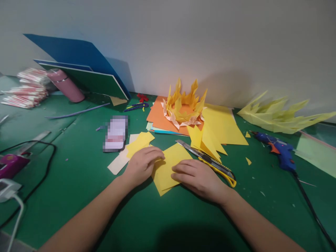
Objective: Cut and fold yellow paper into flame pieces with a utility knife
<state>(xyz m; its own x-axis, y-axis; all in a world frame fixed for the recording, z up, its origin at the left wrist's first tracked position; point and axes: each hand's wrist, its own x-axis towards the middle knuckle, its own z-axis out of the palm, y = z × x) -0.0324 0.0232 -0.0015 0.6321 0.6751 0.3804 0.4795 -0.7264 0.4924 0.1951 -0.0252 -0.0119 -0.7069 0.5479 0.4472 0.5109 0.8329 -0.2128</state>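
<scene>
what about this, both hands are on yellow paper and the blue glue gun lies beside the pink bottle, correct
No: the head view shows the blue glue gun on the right, away from the pink bottle. The left hand and right hand are on yellow paper.

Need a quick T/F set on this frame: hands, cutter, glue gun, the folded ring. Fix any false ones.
1. The left hand and right hand are both at the yellow paper. True.
2. The blue glue gun lies to the right of the utility knife. True.
3. The right hand is holding the utility knife. False: the utility knife lies just beyond the right hand, whose fingers are on the yellow paper.
4. The folded ring sits on top of an orange sheet. True.
5. The folded ring is dark blue. False: it is yellow-orange, with pale pink pieces around its base.
6. The glue gun's trigger is green. False: it is orange.
</scene>
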